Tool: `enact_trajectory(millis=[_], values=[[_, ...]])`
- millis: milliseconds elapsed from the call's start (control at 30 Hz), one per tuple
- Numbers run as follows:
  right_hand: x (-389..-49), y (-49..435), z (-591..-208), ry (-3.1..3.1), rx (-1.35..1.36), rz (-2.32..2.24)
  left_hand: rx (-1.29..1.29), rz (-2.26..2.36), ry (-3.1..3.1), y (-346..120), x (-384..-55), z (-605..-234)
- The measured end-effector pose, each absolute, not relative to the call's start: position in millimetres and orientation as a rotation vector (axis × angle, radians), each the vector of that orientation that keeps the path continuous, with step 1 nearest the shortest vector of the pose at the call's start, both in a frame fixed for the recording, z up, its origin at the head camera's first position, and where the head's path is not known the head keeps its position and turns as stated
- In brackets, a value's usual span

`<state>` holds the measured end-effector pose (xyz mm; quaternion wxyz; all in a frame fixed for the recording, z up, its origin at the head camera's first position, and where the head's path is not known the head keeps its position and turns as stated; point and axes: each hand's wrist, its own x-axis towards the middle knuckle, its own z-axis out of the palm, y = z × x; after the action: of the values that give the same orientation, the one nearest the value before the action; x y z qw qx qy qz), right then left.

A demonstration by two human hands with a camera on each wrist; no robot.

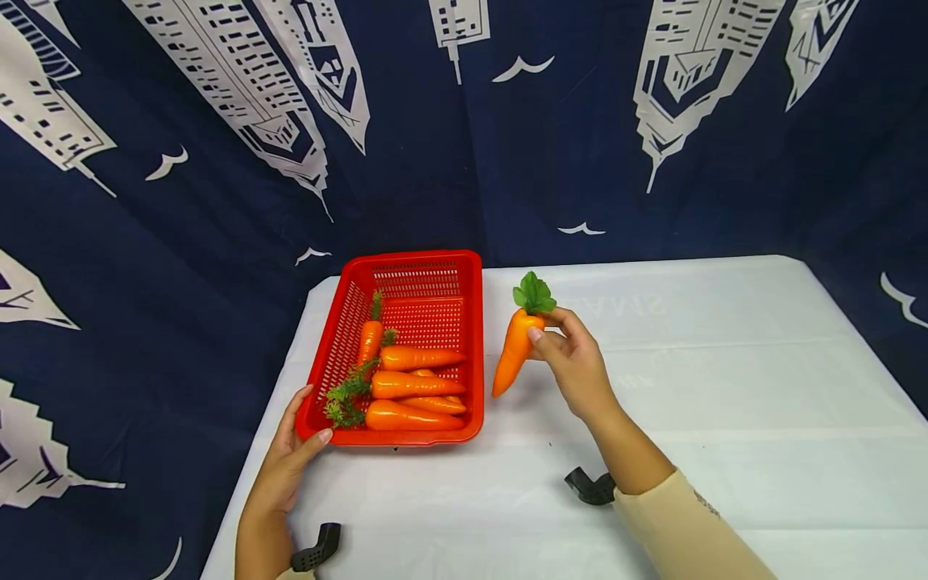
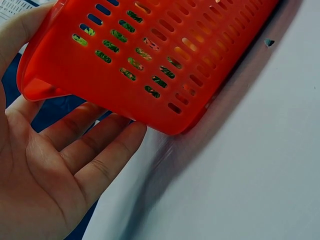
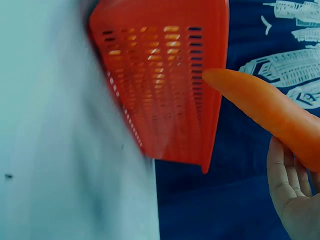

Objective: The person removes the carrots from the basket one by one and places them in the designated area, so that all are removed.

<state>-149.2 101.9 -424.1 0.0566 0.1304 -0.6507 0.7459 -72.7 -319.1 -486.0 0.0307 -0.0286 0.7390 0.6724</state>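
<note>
While the right grip [image 1: 576, 366] pinches one leafy-topped orange carrot [image 1: 513, 350], tip downward, the left grip [image 1: 285, 466] holds a corner of one red slotted plastic basket [image 1: 475, 346], left of the right grip; further carrots [image 1: 416, 386], inside, just right of the left grip; white surface [image 1: 725, 395], beneath both.

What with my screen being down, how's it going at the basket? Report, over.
Left grip holding red basket, near left corner. Right grip pinching carrot outside. Basket's right rim between it and the other carrots.

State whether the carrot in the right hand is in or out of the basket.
Out: the right hand holds the carrot, and the head view shows table between it and the red basket.
</note>
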Motion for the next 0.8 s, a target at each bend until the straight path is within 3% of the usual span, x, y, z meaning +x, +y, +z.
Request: enact_trajectory(millis=[800], values=[[-180.7,126.3,-461.4,-2.249,-0.062,2.279,-0.082,2.089,2.269,-318.5,-72.7,-486.0]])
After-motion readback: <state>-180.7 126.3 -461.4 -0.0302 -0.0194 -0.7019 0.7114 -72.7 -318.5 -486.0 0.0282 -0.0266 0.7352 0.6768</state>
